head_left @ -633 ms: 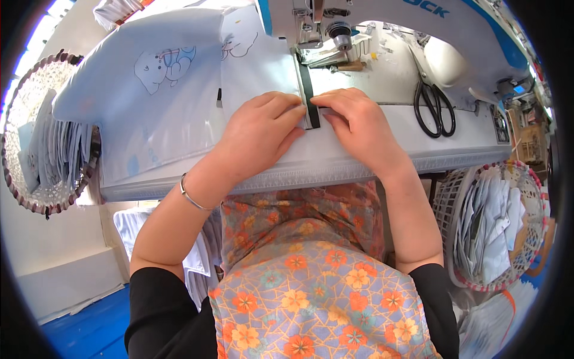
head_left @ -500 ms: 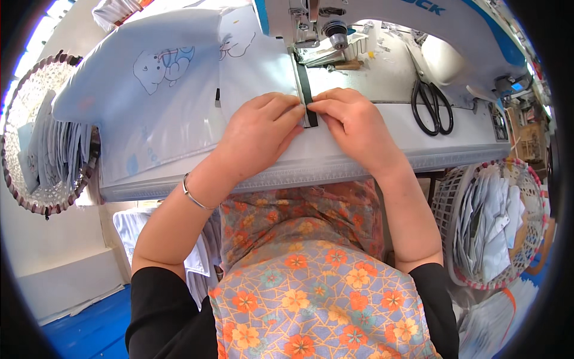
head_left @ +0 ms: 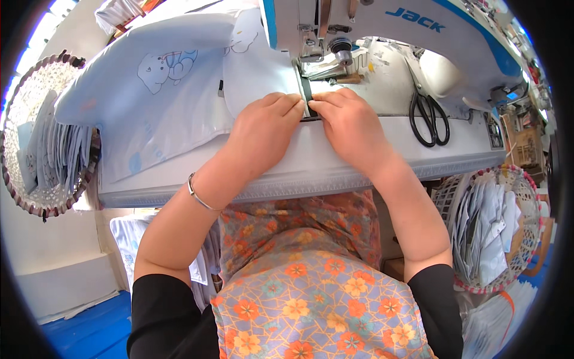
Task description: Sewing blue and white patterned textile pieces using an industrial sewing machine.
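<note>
Under the sewing machine head lies light blue fabric with a cartoon animal print, spreading to the left. A narrow black strip runs along its right edge, from near the presser foot toward me. My left hand is closed at the fabric edge, fingertips pressed together beside the strip. My right hand pinches at the strip's near end from the right. Both sets of fingertips almost meet there. What lies beneath the fingers is partly hidden.
Black-handled scissors lie on the machine bed at right. A ruler strip follows the table's front edge. Baskets of folded fabric pieces stand at left and right. More cloth hangs below the table.
The black strip's near end has moved away from me, toward the machine, with both hands still at it. The view has shifted slightly, so the machine sits a little farther right.
</note>
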### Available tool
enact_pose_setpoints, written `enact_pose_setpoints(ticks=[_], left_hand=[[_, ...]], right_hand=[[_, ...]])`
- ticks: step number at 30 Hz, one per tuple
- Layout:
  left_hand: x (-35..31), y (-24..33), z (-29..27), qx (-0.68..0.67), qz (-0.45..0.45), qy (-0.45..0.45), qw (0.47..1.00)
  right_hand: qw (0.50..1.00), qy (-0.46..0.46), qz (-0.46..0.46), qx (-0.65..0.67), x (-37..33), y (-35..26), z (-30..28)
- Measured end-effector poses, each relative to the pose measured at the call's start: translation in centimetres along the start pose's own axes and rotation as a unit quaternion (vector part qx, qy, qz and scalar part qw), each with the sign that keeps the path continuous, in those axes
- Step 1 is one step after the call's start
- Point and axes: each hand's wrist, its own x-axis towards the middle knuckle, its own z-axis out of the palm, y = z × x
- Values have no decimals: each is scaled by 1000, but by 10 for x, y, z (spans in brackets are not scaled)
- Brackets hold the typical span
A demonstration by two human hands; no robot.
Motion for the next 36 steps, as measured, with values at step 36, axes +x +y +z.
enact_pose_setpoints(ticks=[36], left_hand=[[27, -65, 27, -51, -35, 12, 998]], right_hand=[[965, 34, 231, 117, 40, 23, -49]])
